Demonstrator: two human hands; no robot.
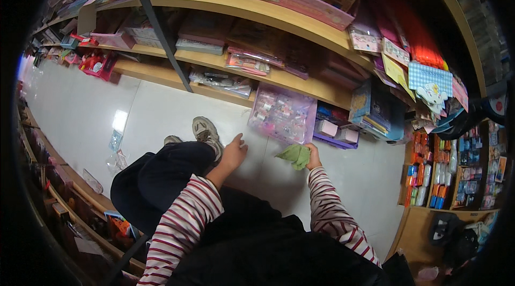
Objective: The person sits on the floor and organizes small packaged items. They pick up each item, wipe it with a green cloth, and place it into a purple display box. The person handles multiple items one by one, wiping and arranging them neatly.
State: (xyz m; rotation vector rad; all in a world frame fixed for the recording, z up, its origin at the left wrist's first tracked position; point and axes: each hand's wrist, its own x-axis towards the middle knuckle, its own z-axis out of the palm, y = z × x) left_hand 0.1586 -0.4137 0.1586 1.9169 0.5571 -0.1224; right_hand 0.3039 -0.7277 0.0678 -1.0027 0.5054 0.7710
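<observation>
My right hand (315, 157) grips a crumpled green cloth (297, 156) above the floor. Its fingers are at the near corner of a translucent purple plastic bin (254, 119); whether they touch the bin, I cannot tell. Small packaged items (281, 111) fill the bin, which sticks out from under the lowest shelf. To the left of the bin, my left hand (235, 151) hangs over the floor with its fingers apart and nothing in them.
Wooden shelves (241, 8) of packaged goods run across the front. A blue-purple basket (334, 140) with white boxes sits right of the bin. Plastic packets (116, 160) lie on the tiled floor (157, 103) at left. My shoe (206, 130) stands near the shelf. Another rack (60, 181) stands left.
</observation>
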